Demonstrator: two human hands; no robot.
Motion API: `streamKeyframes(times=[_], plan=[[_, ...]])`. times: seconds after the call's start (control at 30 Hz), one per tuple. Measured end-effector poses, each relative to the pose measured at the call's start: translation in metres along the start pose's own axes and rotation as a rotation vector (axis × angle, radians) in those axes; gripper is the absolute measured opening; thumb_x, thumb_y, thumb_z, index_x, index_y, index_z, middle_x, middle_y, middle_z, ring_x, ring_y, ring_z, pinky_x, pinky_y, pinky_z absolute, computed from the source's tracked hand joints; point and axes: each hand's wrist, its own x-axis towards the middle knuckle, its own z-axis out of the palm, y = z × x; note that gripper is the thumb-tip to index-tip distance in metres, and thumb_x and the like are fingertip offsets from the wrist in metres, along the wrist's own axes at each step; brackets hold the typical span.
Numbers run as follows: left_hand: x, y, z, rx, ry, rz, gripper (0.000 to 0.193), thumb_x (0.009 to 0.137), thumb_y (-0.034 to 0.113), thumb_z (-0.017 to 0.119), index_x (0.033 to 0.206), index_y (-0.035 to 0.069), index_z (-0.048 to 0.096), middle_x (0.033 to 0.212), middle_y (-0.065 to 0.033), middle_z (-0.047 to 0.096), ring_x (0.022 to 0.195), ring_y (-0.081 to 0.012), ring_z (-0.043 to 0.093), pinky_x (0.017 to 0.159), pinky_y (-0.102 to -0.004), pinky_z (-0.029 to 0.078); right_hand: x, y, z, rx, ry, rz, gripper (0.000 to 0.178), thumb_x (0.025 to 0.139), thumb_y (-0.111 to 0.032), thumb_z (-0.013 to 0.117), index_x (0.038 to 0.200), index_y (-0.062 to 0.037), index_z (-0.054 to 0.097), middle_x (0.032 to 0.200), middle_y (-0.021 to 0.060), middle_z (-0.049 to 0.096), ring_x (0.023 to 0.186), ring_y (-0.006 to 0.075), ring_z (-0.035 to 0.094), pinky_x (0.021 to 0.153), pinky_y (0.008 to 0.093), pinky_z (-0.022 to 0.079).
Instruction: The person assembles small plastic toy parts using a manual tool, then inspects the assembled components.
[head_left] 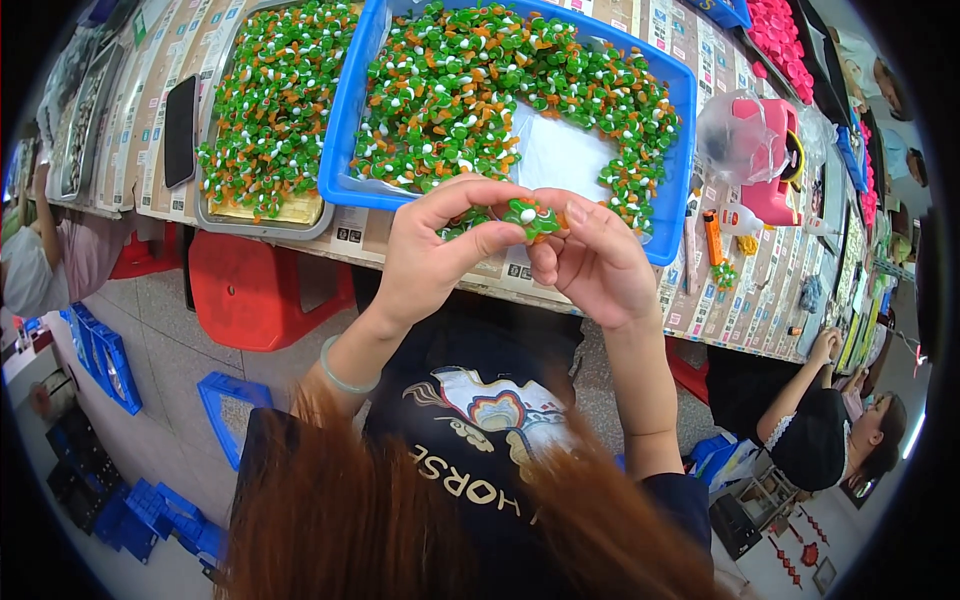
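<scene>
Table (740, 295) ahead, both hands (415, 245) (610, 270) pinch one green piece (526, 217).

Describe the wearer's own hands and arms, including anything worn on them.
The left hand and right hand are ungloved. A smooth, pale green bangle circles the left wrist; none shows on the right. Dark, short sleeves leave the forearms bare.

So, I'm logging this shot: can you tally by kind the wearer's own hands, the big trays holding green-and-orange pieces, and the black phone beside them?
Hands: 2, the left hand and the right hand
Trays: 2, the blue tray and the metal tray
Phone: 1
Total: 5
</scene>
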Motion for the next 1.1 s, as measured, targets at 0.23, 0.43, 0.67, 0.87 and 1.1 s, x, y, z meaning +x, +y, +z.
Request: streamKeyframes(times=[0.23,0.43,0.67,0.87,1.1], plan=[[-0.002,0.002,0.001,-0.014,-0.002,0.028,0.023,0.07,0.004,0.063,0.092,0.001,0.059,0.078,-0.0023,0.053,0.073,-0.009,0.048,0.067,-0.0215,0.039,-0.003,0.002,0.002,0.026,-0.014,0.001,0.033,0.085,-0.022,0.046,0.106,0.0034,0.049,0.082,0.0084,0.055,0.064,0.0133,0.051,0.058,0.0242,0.043],[-0.004,0.006,-0.001,-0.06,0.007,0.025,0.022,0.07,0.004,0.063,0.092,0.001,0.059,0.077,-0.0019,0.053,0.072,-0.0084,0.047,0.065,-0.021,0.039,-0.003,0.003,0.007,0.024,-0.019,-0.009,0.033,0.085,-0.022,0.046,0.106,0.003,0.049,0.083,0.0087,0.054,0.064,0.0135,0.051,0.058,0.0244,0.043],[-0.006,0.011,0.001,-0.109,0.013,-0.039,0.022,0.07,0.004,0.062,0.092,0.001,0.059,0.078,-0.0021,0.053,0.073,-0.0087,0.047,0.066,-0.0213,0.039,-0.008,0.002,0.014,0.033,-0.021,-0.009,0.031,0.085,-0.022,0.047,0.104,0.002,0.048,0.082,0.0077,0.054,0.065,0.0129,0.051,0.058,0.0244,0.043],[-0.008,0.014,0.002,-0.035,-0.027,0.067,0.025,0.07,0.003,0.062,0.095,0.002,0.06,0.08,-0.003,0.055,0.075,-0.0099,0.049,0.068,-0.0223,0.039,-0.016,0.0,0.021,-0.033,0.039,-0.04,0.032,0.083,-0.024,0.05,0.103,-0.0001,0.044,0.08,0.0088,0.054,0.064,0.0134,0.052,0.054,0.0236,0.042],[-0.007,0.016,0.006,-0.069,-0.039,0.021,0.028,0.07,0.003,0.062,0.098,0.003,0.059,0.083,-0.004,0.056,0.078,-0.0108,0.05,0.07,-0.0228,0.039,-0.018,-0.002,0.017,-0.033,0.021,-0.044,0.032,0.082,-0.024,0.052,0.103,-0.0009,0.044,0.082,0.0088,0.055,0.064,0.0141,0.053,0.055,0.024,0.042]])
